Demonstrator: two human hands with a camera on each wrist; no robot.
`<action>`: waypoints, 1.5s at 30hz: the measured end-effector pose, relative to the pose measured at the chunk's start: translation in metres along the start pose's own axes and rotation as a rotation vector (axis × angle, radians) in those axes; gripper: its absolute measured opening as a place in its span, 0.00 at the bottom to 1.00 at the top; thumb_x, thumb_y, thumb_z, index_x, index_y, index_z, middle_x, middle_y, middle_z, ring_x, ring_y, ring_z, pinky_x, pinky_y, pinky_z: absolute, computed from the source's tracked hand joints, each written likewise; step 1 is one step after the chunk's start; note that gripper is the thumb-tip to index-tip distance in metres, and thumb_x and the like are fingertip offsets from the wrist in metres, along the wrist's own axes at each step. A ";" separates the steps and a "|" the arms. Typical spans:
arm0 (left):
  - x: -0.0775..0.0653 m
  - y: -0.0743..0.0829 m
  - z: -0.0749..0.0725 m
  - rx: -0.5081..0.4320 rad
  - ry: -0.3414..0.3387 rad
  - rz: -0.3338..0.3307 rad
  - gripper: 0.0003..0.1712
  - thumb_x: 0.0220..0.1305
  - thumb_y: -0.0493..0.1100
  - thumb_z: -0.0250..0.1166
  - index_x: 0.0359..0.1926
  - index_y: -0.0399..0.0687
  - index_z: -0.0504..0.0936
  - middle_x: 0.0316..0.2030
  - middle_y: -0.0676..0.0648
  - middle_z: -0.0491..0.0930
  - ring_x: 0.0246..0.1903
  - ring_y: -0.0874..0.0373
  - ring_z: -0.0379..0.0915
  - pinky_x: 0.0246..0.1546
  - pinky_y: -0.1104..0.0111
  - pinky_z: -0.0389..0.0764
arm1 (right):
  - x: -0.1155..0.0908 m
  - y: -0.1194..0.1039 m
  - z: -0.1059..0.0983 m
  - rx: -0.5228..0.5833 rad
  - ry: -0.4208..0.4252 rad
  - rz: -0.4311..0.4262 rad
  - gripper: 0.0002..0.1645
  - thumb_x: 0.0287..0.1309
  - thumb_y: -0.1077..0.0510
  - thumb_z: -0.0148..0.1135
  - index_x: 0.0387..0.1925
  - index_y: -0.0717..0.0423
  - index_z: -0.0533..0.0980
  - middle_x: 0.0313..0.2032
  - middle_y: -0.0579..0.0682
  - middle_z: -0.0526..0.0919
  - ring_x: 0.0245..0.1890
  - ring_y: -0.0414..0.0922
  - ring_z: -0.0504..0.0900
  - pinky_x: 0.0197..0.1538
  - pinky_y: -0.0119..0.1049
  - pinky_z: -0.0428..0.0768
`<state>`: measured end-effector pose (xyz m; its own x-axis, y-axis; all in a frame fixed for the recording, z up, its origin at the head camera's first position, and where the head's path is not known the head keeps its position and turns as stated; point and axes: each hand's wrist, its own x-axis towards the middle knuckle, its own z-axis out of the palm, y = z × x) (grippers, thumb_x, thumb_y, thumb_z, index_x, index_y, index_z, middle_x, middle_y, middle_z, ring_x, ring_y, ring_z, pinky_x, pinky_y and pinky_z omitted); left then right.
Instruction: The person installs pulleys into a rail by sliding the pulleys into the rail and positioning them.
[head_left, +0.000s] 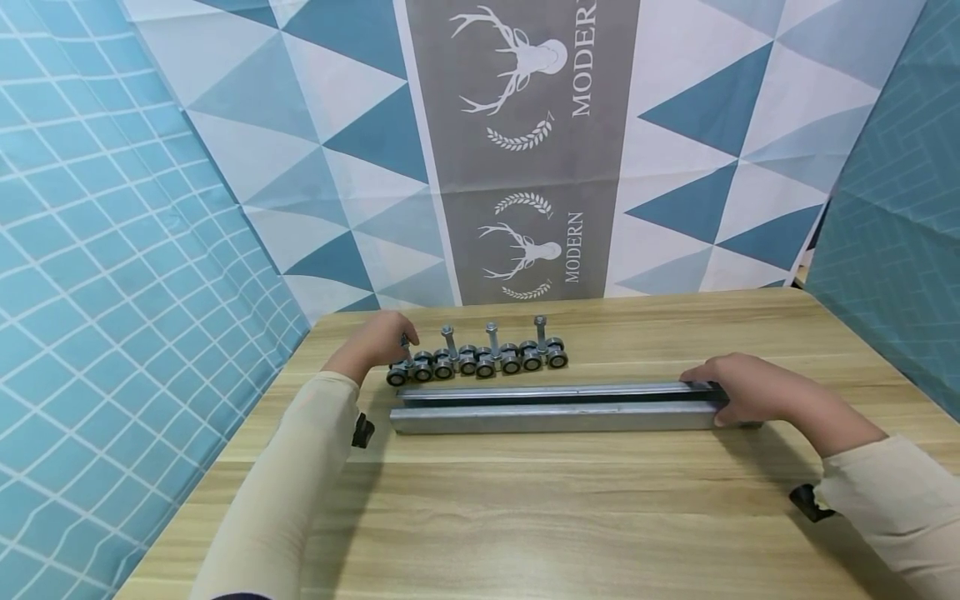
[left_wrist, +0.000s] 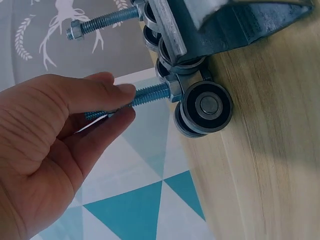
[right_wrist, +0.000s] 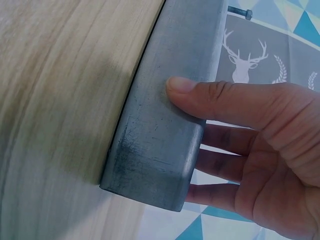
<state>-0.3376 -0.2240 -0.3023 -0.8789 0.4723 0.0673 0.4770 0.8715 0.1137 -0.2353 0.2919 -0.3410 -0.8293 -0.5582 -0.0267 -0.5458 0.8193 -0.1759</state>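
Currently, four metal rollers stand in a row on the tabletop (head_left: 555,517), behind the left part of a long metal rail (head_left: 555,419); each carries small wheels with dark faces and a threaded bolt pointing up, the bolts standing roughly parallel.

Left hand (head_left: 377,340): thumb and fingertip pinch the bolt (left_wrist: 152,93) of the leftmost roller (left_wrist: 206,105) – contact clear in the left wrist view; this roller sits just behind the rail's left end, close beside the second roller (head_left: 444,369); third roller (head_left: 486,367) and fourth roller (head_left: 557,358) continue the row to the right, untouched.

Right hand (head_left: 750,392): grips the rail near its right end – thumb flat on the near wall, other fingers on the far side; the rail lies lengthwise across the tabletop, a dark slot running along its top; scuffs mark the near wall by the end.

Surroundings: pale sleeves (head_left: 288,475) cover both forearms, with a small black clip (head_left: 363,431) below the left wrist; a patterned cloth (head_left: 525,167) hangs behind, grey panel with white deer heads, blue and white triangles either side; blue checked cloth (head_left: 82,275) at left.
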 end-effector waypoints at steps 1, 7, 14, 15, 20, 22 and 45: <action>0.000 0.000 0.000 0.007 0.007 0.007 0.12 0.54 0.26 0.66 0.40 0.37 0.88 0.40 0.41 0.85 0.42 0.45 0.81 0.43 0.55 0.81 | 0.000 0.000 0.000 -0.001 -0.002 0.001 0.38 0.36 0.63 0.81 0.53 0.67 0.78 0.48 0.63 0.81 0.49 0.63 0.79 0.45 0.54 0.79; 0.000 0.001 -0.006 0.035 0.022 0.024 0.13 0.50 0.23 0.64 0.34 0.39 0.89 0.33 0.43 0.86 0.36 0.47 0.82 0.39 0.57 0.83 | 0.000 0.001 0.001 0.001 -0.008 0.004 0.38 0.36 0.62 0.81 0.54 0.67 0.77 0.49 0.63 0.81 0.50 0.63 0.79 0.46 0.55 0.79; -0.002 -0.003 -0.010 0.020 -0.017 -0.018 0.08 0.49 0.27 0.70 0.29 0.42 0.88 0.28 0.47 0.84 0.30 0.53 0.80 0.35 0.58 0.83 | 0.000 0.002 0.003 0.001 -0.005 0.000 0.38 0.35 0.62 0.81 0.54 0.67 0.78 0.48 0.62 0.82 0.49 0.62 0.79 0.46 0.55 0.79; -0.003 -0.003 -0.010 0.017 -0.021 -0.019 0.08 0.49 0.27 0.70 0.28 0.43 0.88 0.27 0.48 0.84 0.29 0.53 0.80 0.34 0.58 0.82 | 0.000 0.002 0.003 0.002 -0.003 -0.001 0.38 0.35 0.62 0.81 0.54 0.67 0.78 0.48 0.62 0.82 0.49 0.62 0.79 0.46 0.55 0.79; -0.006 -0.007 -0.011 0.014 -0.041 -0.022 0.09 0.47 0.27 0.70 0.24 0.46 0.86 0.24 0.51 0.82 0.26 0.56 0.78 0.32 0.59 0.82 | -0.001 0.000 0.002 0.002 0.007 -0.002 0.38 0.36 0.62 0.81 0.54 0.66 0.78 0.48 0.61 0.82 0.49 0.62 0.79 0.46 0.55 0.79; -0.008 -0.008 -0.012 0.011 -0.057 -0.030 0.08 0.47 0.28 0.71 0.25 0.46 0.86 0.24 0.51 0.82 0.26 0.56 0.78 0.32 0.59 0.82 | -0.001 0.000 0.002 0.004 0.012 -0.002 0.38 0.36 0.62 0.81 0.54 0.66 0.78 0.48 0.61 0.82 0.49 0.62 0.79 0.46 0.55 0.79; -0.047 -0.023 -0.020 -0.077 -0.146 -0.027 0.08 0.44 0.29 0.71 0.23 0.45 0.83 0.21 0.52 0.77 0.20 0.58 0.66 0.25 0.64 0.74 | -0.001 0.001 0.000 0.003 0.003 -0.008 0.39 0.36 0.61 0.81 0.54 0.67 0.78 0.48 0.61 0.83 0.49 0.62 0.80 0.46 0.54 0.79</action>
<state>-0.3069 -0.2686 -0.2882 -0.8800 0.4681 -0.0808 0.4476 0.8740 0.1891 -0.2350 0.2928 -0.3414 -0.8250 -0.5647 -0.0226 -0.5525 0.8142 -0.1786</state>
